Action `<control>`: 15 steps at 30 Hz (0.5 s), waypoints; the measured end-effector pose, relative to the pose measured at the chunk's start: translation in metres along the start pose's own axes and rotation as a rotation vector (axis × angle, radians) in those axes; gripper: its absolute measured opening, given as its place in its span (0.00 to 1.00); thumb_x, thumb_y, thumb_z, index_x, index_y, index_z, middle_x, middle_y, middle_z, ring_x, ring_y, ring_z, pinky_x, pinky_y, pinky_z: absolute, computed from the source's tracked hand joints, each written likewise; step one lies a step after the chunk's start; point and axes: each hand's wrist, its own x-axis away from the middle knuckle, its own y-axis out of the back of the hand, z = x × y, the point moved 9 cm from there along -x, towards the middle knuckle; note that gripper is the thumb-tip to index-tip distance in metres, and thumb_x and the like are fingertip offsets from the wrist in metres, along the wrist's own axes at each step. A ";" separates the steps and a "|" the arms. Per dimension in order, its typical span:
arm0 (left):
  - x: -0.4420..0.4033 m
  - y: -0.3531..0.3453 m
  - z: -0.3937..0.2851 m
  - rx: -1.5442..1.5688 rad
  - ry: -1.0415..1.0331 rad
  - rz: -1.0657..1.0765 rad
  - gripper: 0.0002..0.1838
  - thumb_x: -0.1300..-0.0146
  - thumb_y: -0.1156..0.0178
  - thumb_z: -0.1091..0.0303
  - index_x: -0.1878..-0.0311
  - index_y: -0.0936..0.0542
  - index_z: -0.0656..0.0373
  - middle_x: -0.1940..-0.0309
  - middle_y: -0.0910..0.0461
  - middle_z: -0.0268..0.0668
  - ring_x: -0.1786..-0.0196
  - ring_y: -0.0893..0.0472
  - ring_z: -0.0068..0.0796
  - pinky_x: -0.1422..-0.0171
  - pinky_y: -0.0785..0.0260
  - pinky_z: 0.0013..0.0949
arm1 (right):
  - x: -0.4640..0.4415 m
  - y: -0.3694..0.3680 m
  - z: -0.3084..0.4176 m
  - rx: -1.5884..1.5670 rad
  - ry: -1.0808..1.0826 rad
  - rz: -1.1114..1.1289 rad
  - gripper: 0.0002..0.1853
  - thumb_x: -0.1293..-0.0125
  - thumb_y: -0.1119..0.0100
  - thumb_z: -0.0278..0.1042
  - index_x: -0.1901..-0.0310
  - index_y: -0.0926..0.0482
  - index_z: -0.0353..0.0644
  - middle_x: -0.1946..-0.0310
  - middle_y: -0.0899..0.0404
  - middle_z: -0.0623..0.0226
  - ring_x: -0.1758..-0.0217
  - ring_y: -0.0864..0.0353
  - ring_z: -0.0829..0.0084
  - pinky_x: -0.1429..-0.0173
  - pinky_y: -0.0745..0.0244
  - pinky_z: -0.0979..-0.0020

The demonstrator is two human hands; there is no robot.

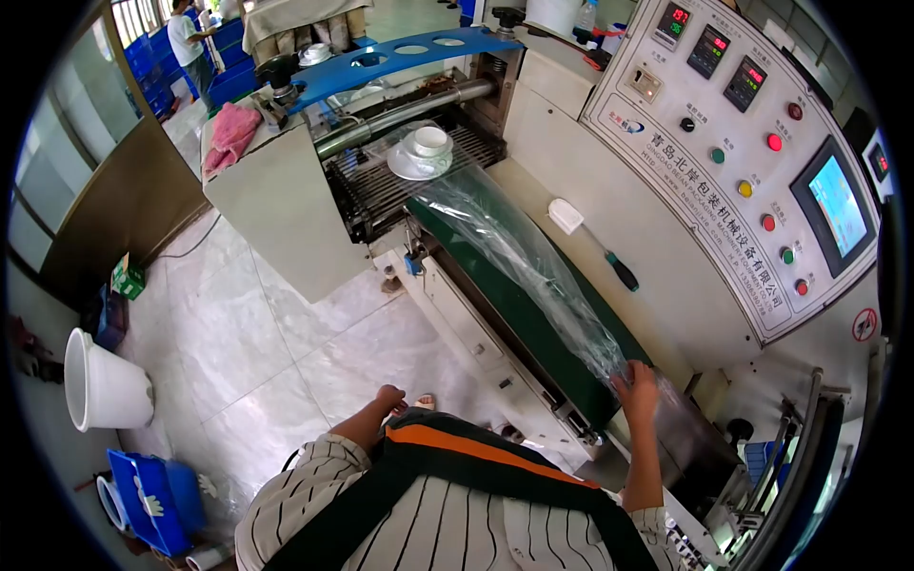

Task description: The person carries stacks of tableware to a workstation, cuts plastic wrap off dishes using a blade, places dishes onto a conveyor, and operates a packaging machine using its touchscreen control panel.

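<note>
My right hand [636,385] pinches the near end of a long clear plastic film [514,257], which lies along the green conveyor belt [595,328]. At the film's far end, a white cup [428,142] sits on white saucers [417,164] at the metal roller section [457,138], with clear film around them. I cannot make out how many saucers are stacked. My left hand [388,397] hangs beside my body over the floor, its fingers curled, with nothing visible in it and apart from the machine.
A white-headed tool with a dark green handle [622,270] lies on the ledge beside the belt. The control panel [733,162] rises on the right. A pink cloth [231,138] rests on the machine's left housing. A white bucket [105,381] and blue crate [157,500] stand left; a person [186,48] is behind.
</note>
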 end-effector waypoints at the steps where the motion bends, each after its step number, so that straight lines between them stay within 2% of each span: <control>1: 0.001 -0.001 -0.004 0.015 -0.011 0.003 0.12 0.42 0.49 0.67 0.63 0.27 0.68 0.73 0.20 0.47 0.78 0.21 0.38 0.78 0.26 0.40 | 0.002 -0.011 -0.009 -0.026 -0.008 0.039 0.10 0.49 0.38 0.34 0.70 0.26 0.38 0.77 0.28 0.57 0.75 0.26 0.58 0.69 0.32 0.62; 2: 0.000 -0.001 -0.004 0.013 -0.021 0.005 0.12 0.42 0.49 0.67 0.62 0.27 0.68 0.73 0.20 0.47 0.78 0.20 0.37 0.78 0.26 0.38 | 0.002 -0.021 -0.012 -0.051 -0.016 0.080 0.10 0.49 0.38 0.35 0.72 0.27 0.38 0.77 0.28 0.57 0.75 0.27 0.57 0.70 0.32 0.62; 5: 0.000 0.000 0.003 -0.042 0.001 -0.007 0.13 0.45 0.49 0.67 0.69 0.24 0.69 0.75 0.20 0.46 0.79 0.21 0.38 0.78 0.26 0.39 | -0.006 -0.038 -0.003 -0.095 0.007 0.144 0.11 0.48 0.39 0.37 0.74 0.27 0.38 0.78 0.27 0.57 0.74 0.27 0.56 0.71 0.33 0.61; 8: 0.013 -0.007 -0.039 -0.291 -0.325 -0.113 0.12 0.47 0.46 0.66 0.69 0.23 0.68 0.76 0.20 0.45 0.79 0.21 0.35 0.71 0.26 0.37 | -0.032 -0.046 0.023 -0.172 0.022 0.111 0.12 0.47 0.39 0.36 0.75 0.28 0.37 0.80 0.29 0.56 0.77 0.29 0.59 0.72 0.35 0.63; 9: 0.048 -0.015 -0.073 -0.241 -0.447 -0.170 0.12 0.48 0.44 0.64 0.67 0.22 0.64 0.75 0.19 0.42 0.76 0.20 0.34 0.64 0.27 0.34 | -0.041 -0.048 0.031 -0.205 0.022 0.089 0.12 0.47 0.39 0.35 0.75 0.29 0.36 0.81 0.29 0.56 0.79 0.30 0.60 0.73 0.36 0.64; 10: 0.090 -0.026 -0.122 -0.440 -0.701 -0.274 0.12 0.48 0.43 0.64 0.64 0.22 0.61 0.74 0.20 0.42 0.72 0.20 0.38 0.63 0.28 0.37 | -0.050 -0.053 0.039 -0.298 -0.011 0.111 0.12 0.47 0.39 0.34 0.74 0.29 0.36 0.81 0.29 0.57 0.79 0.31 0.61 0.73 0.35 0.66; 11: 0.118 -0.035 -0.157 -0.475 -0.899 -0.426 0.14 0.49 0.41 0.63 0.59 0.24 0.57 0.74 0.20 0.42 0.68 0.20 0.41 0.63 0.29 0.39 | -0.057 -0.057 0.048 -0.392 -0.044 0.135 0.12 0.47 0.38 0.34 0.73 0.28 0.35 0.81 0.30 0.57 0.80 0.32 0.62 0.72 0.35 0.68; 12: 0.157 -0.048 -0.195 -0.406 -0.965 -0.378 0.17 0.48 0.40 0.63 0.55 0.26 0.57 0.72 0.20 0.43 0.67 0.21 0.44 0.62 0.29 0.41 | -0.065 -0.062 0.059 -0.485 -0.076 0.159 0.11 0.47 0.38 0.33 0.72 0.28 0.35 0.81 0.30 0.57 0.80 0.33 0.63 0.72 0.35 0.69; 13: 0.205 -0.060 -0.234 -0.393 -1.040 -0.356 0.24 0.49 0.39 0.67 0.47 0.31 0.55 0.61 0.22 0.44 0.59 0.23 0.44 0.55 0.30 0.40 | -0.073 -0.065 0.073 -0.560 -0.056 0.164 0.11 0.46 0.38 0.33 0.72 0.28 0.34 0.81 0.31 0.58 0.80 0.34 0.66 0.72 0.35 0.71; 15: 0.276 -0.075 -0.294 -0.342 -1.390 -0.493 0.34 0.54 0.37 0.72 0.40 0.36 0.53 0.47 0.31 0.46 0.47 0.30 0.47 0.44 0.36 0.39 | -0.089 -0.069 0.103 -0.709 -0.008 0.176 0.11 0.45 0.39 0.32 0.71 0.28 0.34 0.82 0.32 0.58 0.81 0.38 0.71 0.73 0.36 0.73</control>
